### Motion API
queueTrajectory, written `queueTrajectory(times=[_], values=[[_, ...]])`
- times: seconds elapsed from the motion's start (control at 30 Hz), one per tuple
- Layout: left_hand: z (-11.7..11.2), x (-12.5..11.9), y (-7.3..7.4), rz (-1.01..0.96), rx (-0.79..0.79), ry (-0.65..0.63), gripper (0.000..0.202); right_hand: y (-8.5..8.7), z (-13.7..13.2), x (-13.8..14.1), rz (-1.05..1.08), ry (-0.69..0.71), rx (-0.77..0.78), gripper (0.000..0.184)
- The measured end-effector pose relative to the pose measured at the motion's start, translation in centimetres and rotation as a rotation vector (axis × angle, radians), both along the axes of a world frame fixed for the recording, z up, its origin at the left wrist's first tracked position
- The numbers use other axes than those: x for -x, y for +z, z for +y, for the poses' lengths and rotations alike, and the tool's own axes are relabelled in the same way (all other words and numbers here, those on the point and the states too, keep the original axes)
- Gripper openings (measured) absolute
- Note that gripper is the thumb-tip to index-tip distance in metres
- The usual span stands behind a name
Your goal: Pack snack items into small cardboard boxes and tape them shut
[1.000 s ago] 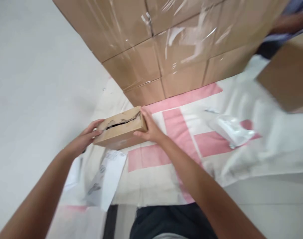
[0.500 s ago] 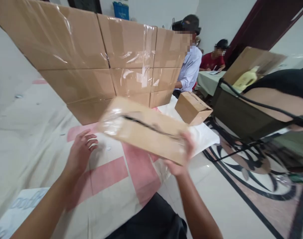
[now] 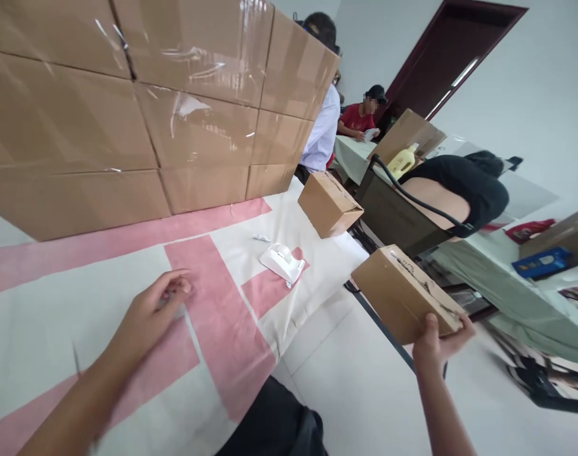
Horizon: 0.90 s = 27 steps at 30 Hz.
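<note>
My right hand (image 3: 438,345) grips a cardboard box (image 3: 393,294) by its near end, with the thumb on the side and the fingers along the top edge. The box is tilted and held out to the right, over the floor beyond the table's edge. My left hand (image 3: 160,304) hovers over the pink-and-white table cover (image 3: 232,304), its fingers loosely curled and nothing visible in them. A white plastic tape dispenser (image 3: 283,263) lies on the cover between my hands. Another cardboard box (image 3: 329,206) rests at the table's far right corner.
A wall of stacked, taped cartons (image 3: 198,133) stands along the far left. Behind it sits a person in a light shirt (image 3: 320,133). To the right are a dark chair (image 3: 388,209) with a person in it and a green-covered table (image 3: 488,272). Someone in red (image 3: 358,120) sits farther back.
My right hand has carried the box from above the table out to the right, uncovering the tape dispenser. The view has turned right. My left hand's fingers are more curled.
</note>
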<state>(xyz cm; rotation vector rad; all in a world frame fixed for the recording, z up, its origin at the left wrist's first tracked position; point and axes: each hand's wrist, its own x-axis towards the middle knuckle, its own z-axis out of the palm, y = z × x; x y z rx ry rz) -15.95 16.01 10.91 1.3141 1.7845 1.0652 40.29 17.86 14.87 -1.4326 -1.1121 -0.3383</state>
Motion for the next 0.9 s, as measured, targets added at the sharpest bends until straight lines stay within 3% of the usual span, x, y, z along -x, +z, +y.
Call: queueTrajectory(times=[0.1,0.2,0.4,0.6,0.9], values=[[0.4,0.1,-0.7,0.097,0.018,-0.063,0.044,0.3,-0.1,-0.6,-0.094,0.026,0.008,0.072],[0.6,0.4,-1.5,0.173,0.017,-0.091,0.046,-0.1,1.1,0.9,-0.155,0.036,0.077,0.072],[0.4,0.5,-1.3,0.161,0.031,-0.081,0.046,-2.1,8.4,4.9,-0.163,0.120,0.245,0.067],[0.5,0.7,-1.3,0.123,-0.006,-0.083,0.047,-0.8,13.5,4.7,-0.217,0.170,0.369,0.073],[0.3,1.1,-1.9,0.092,-0.012,-0.141,0.045,-0.9,15.1,3.8,-0.200,0.194,0.476,0.078]])
